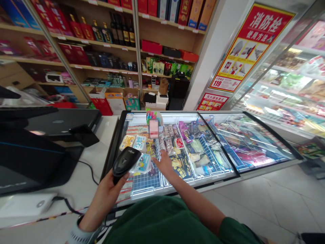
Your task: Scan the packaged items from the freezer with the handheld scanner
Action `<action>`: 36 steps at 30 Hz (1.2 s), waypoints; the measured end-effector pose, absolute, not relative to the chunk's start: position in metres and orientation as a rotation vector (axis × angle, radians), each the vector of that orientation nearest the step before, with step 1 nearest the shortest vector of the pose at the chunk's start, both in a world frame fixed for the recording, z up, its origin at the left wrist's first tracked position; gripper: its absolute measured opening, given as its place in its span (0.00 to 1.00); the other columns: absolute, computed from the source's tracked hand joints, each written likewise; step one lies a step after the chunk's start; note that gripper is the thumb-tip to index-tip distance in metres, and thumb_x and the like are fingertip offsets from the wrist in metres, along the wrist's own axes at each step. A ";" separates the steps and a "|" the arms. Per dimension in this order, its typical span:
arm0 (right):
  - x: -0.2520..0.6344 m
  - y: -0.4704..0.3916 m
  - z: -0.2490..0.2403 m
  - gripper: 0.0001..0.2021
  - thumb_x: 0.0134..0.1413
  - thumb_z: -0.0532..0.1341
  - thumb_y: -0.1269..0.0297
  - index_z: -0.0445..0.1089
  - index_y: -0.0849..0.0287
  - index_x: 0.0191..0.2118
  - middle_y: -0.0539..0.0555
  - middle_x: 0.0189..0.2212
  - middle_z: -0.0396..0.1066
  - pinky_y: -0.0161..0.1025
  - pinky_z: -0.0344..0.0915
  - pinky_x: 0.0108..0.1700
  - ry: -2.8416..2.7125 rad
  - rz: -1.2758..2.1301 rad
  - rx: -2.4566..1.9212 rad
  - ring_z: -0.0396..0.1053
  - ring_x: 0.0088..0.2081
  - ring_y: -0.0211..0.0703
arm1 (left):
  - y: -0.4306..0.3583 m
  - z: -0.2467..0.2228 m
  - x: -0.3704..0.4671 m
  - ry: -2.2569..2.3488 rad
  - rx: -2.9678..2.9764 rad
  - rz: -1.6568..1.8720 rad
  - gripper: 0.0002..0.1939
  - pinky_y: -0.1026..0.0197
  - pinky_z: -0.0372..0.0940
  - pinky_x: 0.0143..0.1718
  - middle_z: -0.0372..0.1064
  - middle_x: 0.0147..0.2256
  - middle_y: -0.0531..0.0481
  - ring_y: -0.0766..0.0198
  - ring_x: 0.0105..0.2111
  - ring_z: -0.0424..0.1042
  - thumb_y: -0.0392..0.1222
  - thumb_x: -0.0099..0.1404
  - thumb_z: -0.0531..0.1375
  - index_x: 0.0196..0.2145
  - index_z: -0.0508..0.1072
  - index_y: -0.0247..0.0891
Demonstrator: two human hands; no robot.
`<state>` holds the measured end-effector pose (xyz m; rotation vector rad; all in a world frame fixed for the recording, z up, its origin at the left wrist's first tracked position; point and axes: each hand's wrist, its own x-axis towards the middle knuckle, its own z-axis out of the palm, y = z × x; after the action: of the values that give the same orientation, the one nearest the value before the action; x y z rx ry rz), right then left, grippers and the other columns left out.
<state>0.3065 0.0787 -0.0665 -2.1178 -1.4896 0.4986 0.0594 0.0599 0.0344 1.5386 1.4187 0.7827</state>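
Note:
My left hand [109, 188] is wrapped round the handle of a black barcode scanner [126, 162], whose head points forward and to the right. Just beyond the scanner head lies a clear plastic pack with a blue label [144, 164], partly covered by it. Two similar packs, one yellow [127, 142] and one light blue [139, 142], rest side by side on the glass freezer lid [149, 195]. To the right of the packs, my right hand [164, 164] is over the lid with its thumb and fingers apart, holding nothing.
A holder with colourful items [151, 117] stands at the freezer's far edge. On the left, a counter [108, 135] carries a black checkout machine [33, 156] and a white box [27, 204]. Stocked shelves [99, 44] line the back; a glass-fronted display [286, 74] is on the right.

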 end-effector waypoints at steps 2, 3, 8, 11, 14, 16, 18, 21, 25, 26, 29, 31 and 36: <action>0.277 0.067 -0.061 0.36 0.50 0.62 0.42 0.59 0.63 0.57 0.65 0.49 0.67 0.49 0.65 0.48 -1.576 0.475 -2.100 0.68 0.49 0.57 | 0.058 0.032 0.058 1.426 1.533 0.771 0.31 0.52 0.66 0.50 0.77 0.45 0.43 0.48 0.47 0.74 0.63 0.54 0.61 0.46 0.72 0.36; 0.265 0.064 -0.059 0.40 0.47 0.63 0.39 0.58 0.63 0.58 0.66 0.49 0.66 0.51 0.66 0.48 -1.609 0.494 -2.109 0.67 0.50 0.59 | 0.057 0.031 0.057 1.426 1.535 0.769 0.31 0.52 0.66 0.50 0.76 0.45 0.43 0.48 0.47 0.74 0.63 0.54 0.61 0.46 0.71 0.36; 0.238 0.076 -0.058 0.51 0.38 0.66 0.36 0.51 0.62 0.63 0.69 0.54 0.61 0.55 0.65 0.49 -1.707 0.558 -2.150 0.64 0.53 0.63 | 0.054 0.028 0.057 1.435 1.545 0.770 0.29 0.52 0.67 0.48 0.77 0.42 0.44 0.48 0.46 0.74 0.63 0.53 0.62 0.44 0.72 0.37; 0.243 0.084 -0.059 0.50 0.38 0.68 0.38 0.51 0.61 0.63 0.68 0.55 0.60 0.55 0.65 0.51 -1.776 0.596 -2.141 0.64 0.53 0.62 | 0.054 0.029 0.058 1.416 1.524 0.784 0.29 0.51 0.66 0.49 0.77 0.42 0.44 0.47 0.46 0.74 0.63 0.54 0.62 0.45 0.72 0.37; 0.253 0.083 -0.053 0.50 0.39 0.70 0.44 0.49 0.59 0.65 0.67 0.56 0.60 0.54 0.64 0.52 -1.895 0.658 -2.104 0.65 0.53 0.60 | 0.053 0.033 0.059 1.402 1.521 0.801 0.31 0.50 0.65 0.51 0.76 0.44 0.42 0.47 0.48 0.73 0.63 0.54 0.61 0.46 0.71 0.36; 0.257 0.079 -0.048 0.49 0.41 0.70 0.47 0.47 0.57 0.66 0.67 0.56 0.60 0.55 0.63 0.52 -1.964 0.653 -2.099 0.65 0.53 0.60 | 0.053 0.037 0.060 1.407 1.527 0.805 0.31 0.50 0.65 0.51 0.76 0.45 0.42 0.47 0.47 0.73 0.63 0.54 0.61 0.47 0.71 0.35; 0.255 0.073 -0.044 0.49 0.43 0.68 0.46 0.46 0.58 0.67 0.67 0.56 0.60 0.58 0.61 0.53 -1.953 0.588 -2.118 0.64 0.54 0.62 | 0.052 0.040 0.061 1.418 1.532 0.805 0.32 0.50 0.66 0.50 0.76 0.44 0.42 0.48 0.46 0.73 0.63 0.54 0.61 0.46 0.71 0.35; 0.244 0.067 -0.045 0.49 0.44 0.65 0.40 0.49 0.65 0.65 0.71 0.56 0.60 0.60 0.59 0.54 -1.847 0.450 -2.139 0.61 0.55 0.66 | 0.053 0.041 0.062 1.426 1.558 0.796 0.31 0.50 0.66 0.50 0.76 0.43 0.42 0.47 0.46 0.73 0.63 0.55 0.60 0.46 0.71 0.35; 0.229 0.066 -0.052 0.45 0.46 0.63 0.39 0.54 0.68 0.61 0.73 0.54 0.60 0.61 0.58 0.53 -1.841 0.342 -2.122 0.60 0.54 0.65 | 0.054 0.034 0.061 1.406 1.604 0.792 0.31 0.49 0.65 0.51 0.76 0.45 0.41 0.48 0.47 0.72 0.63 0.56 0.60 0.47 0.71 0.35; 0.228 0.066 -0.054 0.43 0.46 0.63 0.40 0.56 0.67 0.59 0.72 0.53 0.61 0.60 0.59 0.52 -1.847 0.324 -2.127 0.61 0.53 0.64 | 0.054 0.032 0.061 1.396 1.607 0.797 0.31 0.49 0.65 0.51 0.75 0.45 0.41 0.48 0.47 0.72 0.62 0.57 0.60 0.47 0.71 0.35; 0.227 0.067 -0.057 0.38 0.45 0.65 0.42 0.59 0.65 0.55 0.69 0.51 0.63 0.57 0.61 0.50 -1.845 0.284 -2.150 0.62 0.50 0.61 | 0.053 0.031 0.060 1.385 1.607 0.801 0.30 0.50 0.65 0.51 0.76 0.45 0.41 0.49 0.47 0.73 0.62 0.57 0.60 0.48 0.71 0.34; 0.229 0.066 -0.056 0.34 0.45 0.66 0.45 0.60 0.63 0.52 0.67 0.49 0.64 0.55 0.63 0.49 -1.823 0.296 -2.162 0.63 0.49 0.59 | 0.052 0.033 0.059 1.400 1.612 0.787 0.31 0.51 0.65 0.51 0.76 0.45 0.41 0.48 0.47 0.73 0.62 0.57 0.59 0.48 0.71 0.34; 0.235 0.060 -0.049 0.32 0.46 0.66 0.48 0.61 0.63 0.51 0.65 0.47 0.64 0.54 0.63 0.48 -1.812 0.345 -2.160 0.64 0.49 0.59 | 0.050 0.039 0.053 1.449 1.587 0.752 0.32 0.50 0.66 0.49 0.76 0.44 0.41 0.47 0.46 0.73 0.64 0.56 0.59 0.47 0.71 0.34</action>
<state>0.2349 0.0599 -0.0489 -2.1598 -1.8117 0.3448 0.0526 0.0502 0.0386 1.5867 1.4485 0.7518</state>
